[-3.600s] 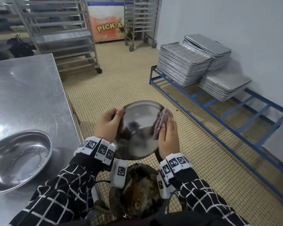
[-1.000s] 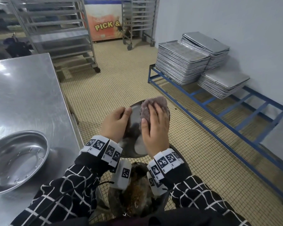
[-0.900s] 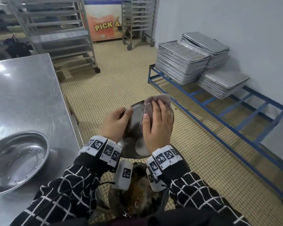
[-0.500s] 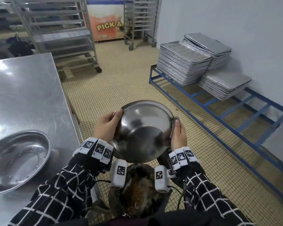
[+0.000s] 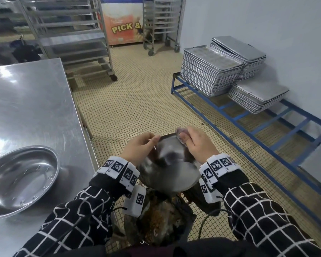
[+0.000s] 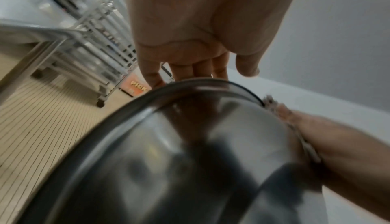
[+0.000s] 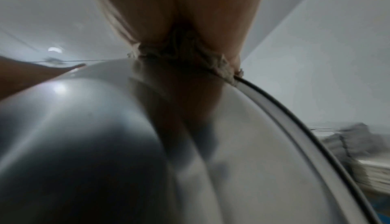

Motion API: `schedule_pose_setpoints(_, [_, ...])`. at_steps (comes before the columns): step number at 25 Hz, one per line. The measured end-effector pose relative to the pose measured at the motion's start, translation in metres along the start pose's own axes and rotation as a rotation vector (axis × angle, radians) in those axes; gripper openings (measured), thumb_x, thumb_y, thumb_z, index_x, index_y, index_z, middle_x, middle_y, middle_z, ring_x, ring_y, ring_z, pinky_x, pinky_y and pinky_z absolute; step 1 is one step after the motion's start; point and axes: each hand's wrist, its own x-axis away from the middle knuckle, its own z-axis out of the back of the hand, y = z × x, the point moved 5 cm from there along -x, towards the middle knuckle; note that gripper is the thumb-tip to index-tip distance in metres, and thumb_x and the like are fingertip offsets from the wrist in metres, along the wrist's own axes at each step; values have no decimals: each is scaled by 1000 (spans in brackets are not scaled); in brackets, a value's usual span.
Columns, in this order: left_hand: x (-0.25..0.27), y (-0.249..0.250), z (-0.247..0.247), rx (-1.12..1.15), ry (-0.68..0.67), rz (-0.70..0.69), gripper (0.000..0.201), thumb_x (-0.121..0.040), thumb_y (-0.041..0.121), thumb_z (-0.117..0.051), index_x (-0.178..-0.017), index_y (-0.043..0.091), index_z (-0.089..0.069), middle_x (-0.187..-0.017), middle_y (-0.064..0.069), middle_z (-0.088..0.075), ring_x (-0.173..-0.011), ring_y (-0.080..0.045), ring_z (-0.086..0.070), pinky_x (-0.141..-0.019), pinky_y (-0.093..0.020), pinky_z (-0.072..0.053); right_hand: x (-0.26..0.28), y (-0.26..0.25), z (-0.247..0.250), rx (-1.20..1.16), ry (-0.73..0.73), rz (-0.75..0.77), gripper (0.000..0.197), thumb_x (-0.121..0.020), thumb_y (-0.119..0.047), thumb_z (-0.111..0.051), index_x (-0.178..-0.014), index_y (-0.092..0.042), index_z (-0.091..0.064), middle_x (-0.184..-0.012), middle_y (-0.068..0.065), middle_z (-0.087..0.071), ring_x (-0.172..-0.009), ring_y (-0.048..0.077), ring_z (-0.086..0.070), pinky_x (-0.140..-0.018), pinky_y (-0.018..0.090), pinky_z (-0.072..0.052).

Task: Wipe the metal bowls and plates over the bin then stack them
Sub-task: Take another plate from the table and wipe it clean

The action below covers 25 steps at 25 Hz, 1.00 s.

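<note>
The metal bowl [image 5: 168, 168] is held bottom-up and tilted over the bin [image 5: 162, 222] of food scraps. The left hand [image 5: 138, 148] grips its far-left rim with curled fingers, while the right hand [image 5: 197, 143] pinches a crumpled cloth [image 5: 180, 131] against the far-right rim. Another bowl [image 5: 20, 180] rests on the steel table [image 5: 32, 108].

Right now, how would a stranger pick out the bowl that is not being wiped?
Find the steel table on the left. Near its front edge lies an oval metal bowl, hollow side up. Unlike the bowl held above the bin, no hand touches it.
</note>
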Motion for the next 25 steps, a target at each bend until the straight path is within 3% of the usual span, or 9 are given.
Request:
schedule_pose_setpoints(4, [-1, 0, -1, -52, 91, -9, 41, -95, 50, -46, -92, 18, -71, -87, -1, -71, -84, -18, -64, -81, -35, -51, -1, -25, -10, 77, 85, 110, 30, -99, -31, -42, -109, -6, -55, -104, 7, -58, -97, 21, -50, -90, 42, -42])
schedule_pose_setpoints(8, [-2, 3, 9, -25, 219, -11, 38, -95, 49, -46, -87, 22, -70, -80, 2, -70, -79, -17, -64, -74, -33, -50, 21, -48, -22, -98, 442, 129, 33, -94, -22, -47, -125, -11, -46, -123, 8, -52, -115, 23, -48, -99, 40, -43])
schedule_pose_setpoints(11, [-1, 5, 14, 63, 279, -2, 40, -94, 52, -44, -84, 23, -70, -76, -1, -71, -75, -20, -66, -73, -39, -54, 36, -61, -35, 107, 537, 138, 37, -97, -33, -38, -125, -15, -52, -133, 9, -49, -127, 27, -42, -108, 42, -34])
schedule_pose_setpoints(13, [0, 6, 16, 112, 298, 12, 40, -93, 54, -44, -83, 24, -69, -75, -3, -71, -72, -23, -68, -73, -42, -56, 35, -50, -34, 83, 539, 55, 44, -98, -39, -30, -131, -15, -50, -136, 6, -46, -128, 25, -40, -108, 43, -33])
schedule_pose_setpoints(15, [2, 5, 20, 154, 325, 12, 42, -94, 53, -44, -79, 22, -69, -74, -10, -71, -72, -29, -67, -74, -44, -56, 31, -28, -26, -127, 563, -117, 47, -99, -40, -27, -131, -14, -48, -137, 6, -43, -125, 22, -40, -103, 45, -41])
schedule_pose_setpoints(19, [7, -1, 29, 255, 424, 64, 51, -95, 50, -44, -80, 8, -69, -78, -22, -67, -70, -30, -61, -76, -42, -52, 35, 14, -26, -530, 511, -411, 41, -102, -29, -34, -136, -13, -46, -134, 5, -40, -123, 19, -44, -97, 27, -41])
schedule_pose_setpoints(20, [8, -1, 29, 269, 438, 72, 52, -95, 50, -44, -80, 6, -68, -76, -22, -65, -68, -26, -58, -72, -40, -51, 39, 13, -28, -512, 501, -393, 41, -102, -29, -35, -140, -15, -43, -135, 4, -39, -124, 19, -44, -96, 27, -41])
schedule_pose_setpoints(22, [6, 0, 28, 286, 441, 70, 53, -95, 51, -44, -80, 6, -68, -73, -18, -63, -65, -25, -56, -68, -37, -49, 43, -4, -32, -382, 501, -257, 45, -100, -32, -36, -144, -21, -35, -142, 3, -32, -128, 20, -39, -100, 39, -44])
schedule_pose_setpoints(25, [3, 7, 21, 301, 395, 46, 49, -92, 58, -43, -79, 18, -69, -75, -13, -69, -72, -31, -66, -76, -44, -55, 41, -46, -43, -73, 470, -22, 53, -97, -42, -32, -147, -24, -26, -151, 3, -23, -138, 26, -25, -110, 53, -30])
